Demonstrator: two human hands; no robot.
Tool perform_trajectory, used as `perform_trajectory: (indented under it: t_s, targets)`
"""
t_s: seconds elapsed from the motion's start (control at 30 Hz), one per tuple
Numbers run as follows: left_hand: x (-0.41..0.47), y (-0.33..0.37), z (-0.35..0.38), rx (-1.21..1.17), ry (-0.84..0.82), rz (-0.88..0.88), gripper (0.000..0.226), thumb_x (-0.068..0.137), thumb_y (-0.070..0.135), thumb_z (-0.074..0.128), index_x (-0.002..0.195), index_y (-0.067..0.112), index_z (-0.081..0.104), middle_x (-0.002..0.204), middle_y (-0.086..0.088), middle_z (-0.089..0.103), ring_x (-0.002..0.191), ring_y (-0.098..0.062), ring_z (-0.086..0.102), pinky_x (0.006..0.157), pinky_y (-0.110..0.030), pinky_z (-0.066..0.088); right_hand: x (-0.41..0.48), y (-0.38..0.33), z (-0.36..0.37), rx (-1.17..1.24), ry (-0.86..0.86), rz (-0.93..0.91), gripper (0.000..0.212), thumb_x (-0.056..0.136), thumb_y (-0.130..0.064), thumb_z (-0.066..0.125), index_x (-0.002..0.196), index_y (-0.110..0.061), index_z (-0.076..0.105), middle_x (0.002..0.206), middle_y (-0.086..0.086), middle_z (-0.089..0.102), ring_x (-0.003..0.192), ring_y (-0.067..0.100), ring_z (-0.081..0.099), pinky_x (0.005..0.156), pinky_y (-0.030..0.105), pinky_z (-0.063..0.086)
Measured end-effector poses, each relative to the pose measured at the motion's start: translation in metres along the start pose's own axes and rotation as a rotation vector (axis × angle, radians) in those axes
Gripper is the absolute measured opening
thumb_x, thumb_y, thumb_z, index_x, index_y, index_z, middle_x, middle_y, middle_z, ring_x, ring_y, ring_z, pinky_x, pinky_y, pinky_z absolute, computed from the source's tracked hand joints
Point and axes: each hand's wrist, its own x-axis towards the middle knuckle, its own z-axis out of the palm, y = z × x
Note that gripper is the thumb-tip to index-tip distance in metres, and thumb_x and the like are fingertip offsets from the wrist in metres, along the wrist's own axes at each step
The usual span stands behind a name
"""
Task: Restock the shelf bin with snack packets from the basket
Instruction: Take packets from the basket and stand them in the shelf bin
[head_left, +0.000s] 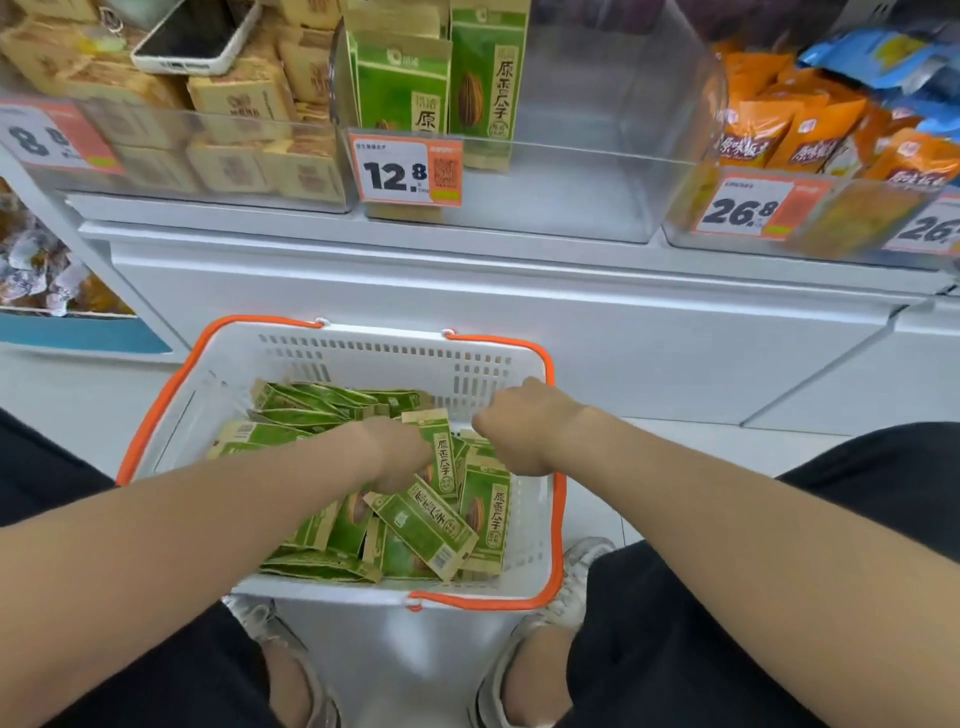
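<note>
Snack packets (426, 525), green and tan, lie heaped in the white basket (374, 358) with orange handles, at 6 o'clock in the view between the person's feet. The clear shelf bin (571, 171) at 12 o'clock, behind the 12.8 price tag (405, 169), holds only a few of the same packets, standing upright (480, 78) against its left end. The rest of it is bare. I judge the restock barely begun: most of the stock is in the basket, and most of the bin is left to fill.

Both hands are down in the basket. The left hand (400, 452) reaches into the pile with its fingers hidden under the hand, so I cannot tell whether they are apart or clamped. One packet (445, 452) stands on end just at the 3 o'clock side of that hand, touching it. The right hand (519, 431) is at the basket's 2 o'clock corner with its fingers curled under. Packet tops sit right below its knuckles, but whether they are gripped cannot be seen.
</note>
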Motion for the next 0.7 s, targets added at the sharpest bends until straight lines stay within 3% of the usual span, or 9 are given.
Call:
perform_trajectory:
  t_s: [0.07,0.17,0.23,0.33,0.4,0.5,0.53,0.63,0.7]
  targets:
    - [0.008,0.013,0.020,0.114,-0.003,0.045,0.052,0.092,0.010,0.071,0.141,0.021,0.058,0.134,-0.005,0.065,0.114,-0.026,0.066,0.091,-0.041,0.057,-0.001,-0.008,0.007,0.002,-0.052,-0.038,0.005,0.095,-0.012,0.054,0.095,-0.016,0.057,0.080,-0.001,0.049,0.072,0.019,0.053,0.080,0.041,0.054]
    - [0.012,0.027,0.034,0.160,0.046,0.037,0.064,0.094,0.008,0.068,0.153,0.014,0.044,0.153,-0.016,0.048,0.136,-0.035,0.050,0.112,-0.049,0.046,0.002,-0.017,0.013,0.035,-0.092,-0.043,0.009,0.096,-0.011,0.052,0.089,-0.017,0.052,0.082,0.001,0.051,0.064,0.016,0.049,0.060,0.034,0.047]
    - [0.012,0.029,0.039,0.171,0.077,0.013,0.070,0.096,0.012,0.067,0.158,0.012,0.035,0.161,-0.019,0.034,0.142,-0.039,0.041,0.117,-0.052,0.040,0.007,-0.019,0.014,0.050,-0.116,-0.036,0.018,0.096,-0.009,0.051,0.083,-0.019,0.046,0.083,0.002,0.052,0.065,0.016,0.051,0.053,0.031,0.039]
    - [0.009,0.027,0.041,0.123,0.066,0.005,0.074,0.097,0.011,0.066,0.161,0.011,0.029,0.166,-0.019,0.022,0.141,-0.041,0.042,0.114,-0.049,0.044,0.011,-0.019,0.013,0.032,-0.131,-0.042,0.011,0.098,-0.009,0.050,0.092,-0.017,0.052,0.084,0.002,0.053,0.065,0.016,0.052,0.050,0.031,0.037]
    - [0.008,0.028,0.042,-0.018,0.013,0.016,0.068,0.100,0.004,0.060,0.160,0.008,0.029,0.158,-0.022,0.035,0.127,-0.036,0.055,0.102,-0.042,0.052,0.014,-0.019,0.013,0.021,-0.136,-0.045,0.010,0.098,-0.008,0.051,0.093,-0.017,0.052,0.083,0.002,0.052,0.064,0.016,0.051,0.050,0.031,0.037]
    - [0.009,0.031,0.051,-0.195,-0.008,0.001,0.060,0.101,0.001,0.058,0.155,0.010,0.034,0.119,-0.012,0.062,0.092,-0.025,0.059,0.075,-0.033,0.052,0.019,-0.019,0.011,0.010,-0.152,-0.039,0.012,0.097,-0.007,0.053,0.090,-0.017,0.052,0.083,0.001,0.051,0.065,0.016,0.052,0.051,0.032,0.040]
    - [0.009,0.031,0.053,-0.194,-0.010,0.000,0.053,0.101,0.004,0.060,0.150,0.010,0.041,0.117,-0.010,0.063,0.091,-0.023,0.059,0.076,-0.032,0.052,0.021,-0.020,0.010,0.009,-0.153,-0.036,0.011,0.096,-0.007,0.053,0.092,-0.017,0.054,0.083,0.001,0.052,0.066,0.016,0.053,0.051,0.032,0.040]
    - [0.008,0.028,0.057,-0.170,-0.028,-0.013,0.030,0.102,0.020,0.064,0.131,0.011,0.060,0.127,-0.009,0.060,0.107,-0.023,0.061,0.097,-0.036,0.056,0.023,-0.021,0.008,0.010,-0.157,-0.044,0.011,0.097,-0.006,0.053,0.093,-0.016,0.052,0.083,0.001,0.052,0.065,0.016,0.052,0.051,0.031,0.041]
    - [0.005,0.025,0.055,-0.169,-0.012,-0.011,0.034,0.102,0.031,0.064,0.131,0.013,0.062,0.131,-0.008,0.057,0.117,-0.025,0.057,0.104,-0.040,0.051,0.023,-0.022,0.005,-0.001,-0.153,-0.052,0.010,0.098,-0.006,0.052,0.095,-0.016,0.053,0.084,0.002,0.053,0.064,0.015,0.051,0.050,0.030,0.040]
